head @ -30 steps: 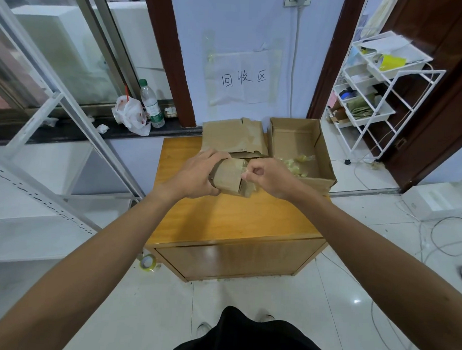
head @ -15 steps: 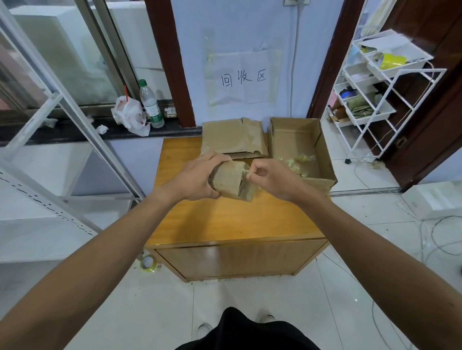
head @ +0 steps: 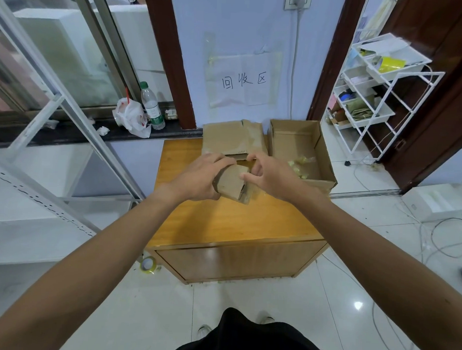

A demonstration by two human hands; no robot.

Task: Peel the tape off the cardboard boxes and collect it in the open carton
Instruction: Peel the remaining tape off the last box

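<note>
Open carton (head: 324, 152) holds tape scraps (head: 301, 165); hands grip box (head: 232, 184)

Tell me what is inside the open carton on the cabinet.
Inside the open carton lie crumpled yellowish tape scraps, bunched near its front left corner; the floor behind them is bare. The right hand covers that corner, so more scraps may be hidden.

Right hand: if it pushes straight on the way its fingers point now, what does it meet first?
The small cardboard box: the right hand points toward the person's left, with its thumb on the box. Just behind the box is the left hand, which grips it. Depth beyond that is unclear.
</note>
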